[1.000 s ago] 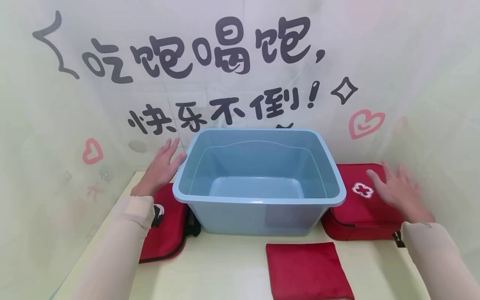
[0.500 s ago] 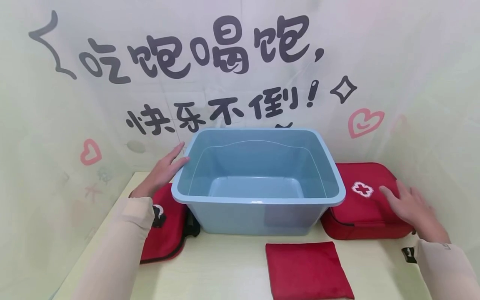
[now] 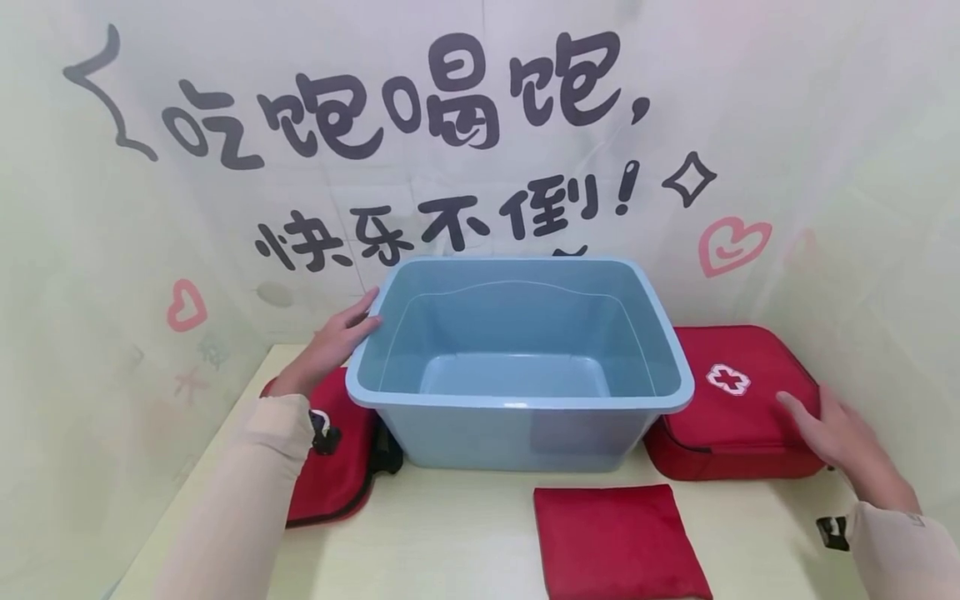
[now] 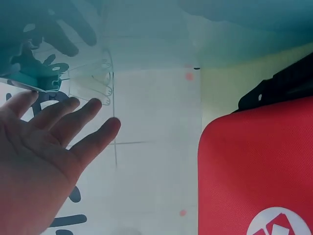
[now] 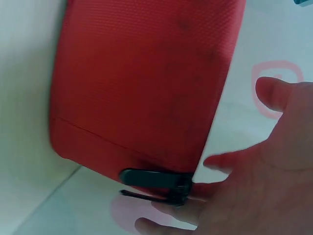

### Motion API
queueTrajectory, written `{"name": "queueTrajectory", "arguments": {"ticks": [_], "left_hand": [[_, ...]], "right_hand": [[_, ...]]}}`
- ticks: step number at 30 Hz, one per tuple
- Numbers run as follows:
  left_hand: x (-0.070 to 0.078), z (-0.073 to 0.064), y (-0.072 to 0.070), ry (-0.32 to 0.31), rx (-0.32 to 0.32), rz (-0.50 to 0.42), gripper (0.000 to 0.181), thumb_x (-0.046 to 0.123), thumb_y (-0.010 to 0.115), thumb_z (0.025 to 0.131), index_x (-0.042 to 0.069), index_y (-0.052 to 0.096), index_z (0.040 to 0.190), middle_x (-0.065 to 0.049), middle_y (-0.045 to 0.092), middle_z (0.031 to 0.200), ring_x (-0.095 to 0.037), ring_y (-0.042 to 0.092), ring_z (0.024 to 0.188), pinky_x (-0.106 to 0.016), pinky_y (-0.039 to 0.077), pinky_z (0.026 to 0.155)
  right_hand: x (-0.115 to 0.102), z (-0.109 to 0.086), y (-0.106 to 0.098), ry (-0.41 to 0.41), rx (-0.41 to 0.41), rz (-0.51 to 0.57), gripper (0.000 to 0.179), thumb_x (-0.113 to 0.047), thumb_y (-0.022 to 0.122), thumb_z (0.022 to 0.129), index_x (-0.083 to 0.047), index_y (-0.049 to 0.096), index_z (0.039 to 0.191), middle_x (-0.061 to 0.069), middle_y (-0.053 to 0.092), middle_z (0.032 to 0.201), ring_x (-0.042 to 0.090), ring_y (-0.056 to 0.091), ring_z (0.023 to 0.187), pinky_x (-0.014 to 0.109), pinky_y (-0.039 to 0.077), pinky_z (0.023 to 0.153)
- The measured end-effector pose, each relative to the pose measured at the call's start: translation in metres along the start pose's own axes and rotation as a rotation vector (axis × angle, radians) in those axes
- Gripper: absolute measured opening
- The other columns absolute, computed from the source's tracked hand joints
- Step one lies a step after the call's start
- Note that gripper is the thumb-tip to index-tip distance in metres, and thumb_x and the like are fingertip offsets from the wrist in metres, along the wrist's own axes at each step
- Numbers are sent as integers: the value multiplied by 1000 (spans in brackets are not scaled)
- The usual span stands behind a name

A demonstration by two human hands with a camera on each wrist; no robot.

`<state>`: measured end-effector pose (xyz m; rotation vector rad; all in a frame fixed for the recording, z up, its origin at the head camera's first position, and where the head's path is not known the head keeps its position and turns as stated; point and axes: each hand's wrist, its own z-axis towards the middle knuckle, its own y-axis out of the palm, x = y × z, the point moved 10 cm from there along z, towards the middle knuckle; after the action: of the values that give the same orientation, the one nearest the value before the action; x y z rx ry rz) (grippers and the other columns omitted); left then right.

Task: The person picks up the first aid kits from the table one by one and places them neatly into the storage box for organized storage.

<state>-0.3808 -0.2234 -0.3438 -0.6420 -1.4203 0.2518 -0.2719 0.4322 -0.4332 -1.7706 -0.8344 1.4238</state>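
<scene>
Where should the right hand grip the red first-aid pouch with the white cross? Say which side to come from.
Probably by its outer right edge: the red zippered first-aid pouch lies flat, its left side tucked under the blue plastic tub rim. The right hand, fingers spread, is already at that free edge.

Bin point(image 3: 517, 358) hides left kit's point(image 3: 337, 467) right half.
</scene>
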Motion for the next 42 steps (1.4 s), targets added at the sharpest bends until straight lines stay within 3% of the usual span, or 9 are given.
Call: {"name": "queueTrajectory", "arguments": {"ticks": [7,12,14,19,25,29,33,36,42], "left_hand": [[-4,0,8,-15,-39,-140,68,36,48,105,35,8,160,-7,14,166,-40,32,143,-57,44,102],[-4,2,10,-10,-29,-174,69,37,50,104,35,9,160,-4,15,166,-37,27,146,-56,43,104],[-4,2,10,-16,-25,-174,69,38,50,103,37,10,160,-3,15,166,-36,28,145,-55,43,105],[-6,1,11,-33,-20,-172,68,40,51,103,42,11,158,0,14,166,-35,26,147,-56,40,107],[-9,-1,10,-56,-14,-166,71,42,52,102,39,9,159,1,13,166,-35,23,148,-58,39,108],[-11,-2,10,-59,-10,-169,71,41,52,102,40,9,159,0,13,166,-35,23,148,-58,39,108],[-13,-3,9,-54,-11,-181,68,42,51,103,41,11,158,0,12,166,-34,21,148,-59,36,109],[-14,-3,8,-53,-12,-186,68,42,50,103,41,11,158,-1,12,167,-34,20,149,-60,35,110],[-15,-4,7,-57,-12,-196,68,40,49,104,40,10,158,-2,10,167,-35,19,149,-60,34,110]], "right_hand": [[18,-5,-3,48,102,26,86,-45,41,101,30,13,133,46,34,114,57,39,99,61,49,74],[31,-11,-6,90,168,72,79,-46,47,99,29,30,119,41,45,105,47,51,86,38,49,60],[38,-12,-5,133,170,122,82,-48,48,98,29,30,120,41,45,107,46,52,88,36,48,60],[55,-15,4,259,122,285,97,-54,46,97,28,13,135,41,33,123,50,41,105,46,50,72],[58,-19,10,237,76,433,86,-51,49,99,20,16,134,28,36,120,15,50,82,32,53,64],[58,-19,18,203,3,526,84,-50,47,101,17,9,135,35,29,128,2,50,78,36,58,70],[59,-18,27,213,-77,595,93,-52,42,101,14,-10,141,44,12,143,35,55,107,49,58,80],[58,-18,31,226,-117,619,99,-55,40,101,11,-20,144,44,6,147,59,23,130,56,55,85],[57,-17,34,213,-154,591,107,-57,42,100,7,-31,145,42,-3,149,58,15,132,59,53,87]]}}
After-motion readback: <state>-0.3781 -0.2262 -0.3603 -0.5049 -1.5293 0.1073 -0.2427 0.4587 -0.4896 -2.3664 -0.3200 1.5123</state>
